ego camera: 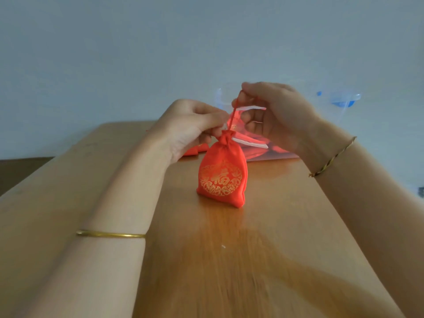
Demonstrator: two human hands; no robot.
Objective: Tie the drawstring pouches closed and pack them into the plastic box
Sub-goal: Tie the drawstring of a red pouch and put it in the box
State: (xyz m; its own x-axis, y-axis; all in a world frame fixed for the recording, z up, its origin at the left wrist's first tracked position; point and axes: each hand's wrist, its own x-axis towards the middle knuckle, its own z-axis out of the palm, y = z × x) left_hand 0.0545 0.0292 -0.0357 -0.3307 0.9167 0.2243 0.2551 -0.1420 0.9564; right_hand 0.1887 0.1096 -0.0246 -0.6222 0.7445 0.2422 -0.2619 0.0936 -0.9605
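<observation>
While both hands [192,125] pinch its cord, pouch [222,177] stands upright, neck up.

We are seeing one ornament being worn on each side. The left arm [114,191] is wearing a thin, smooth gold bangle [110,234], which is sitting well back from the left hand [195,125], toward the near edge. The right arm [378,191] is wearing a slim twisted cord bracelet [332,157] of gold and dark strands. It is sitting at the wrist just behind the right hand [275,113], with a short end poking out at its near left tip.
</observation>
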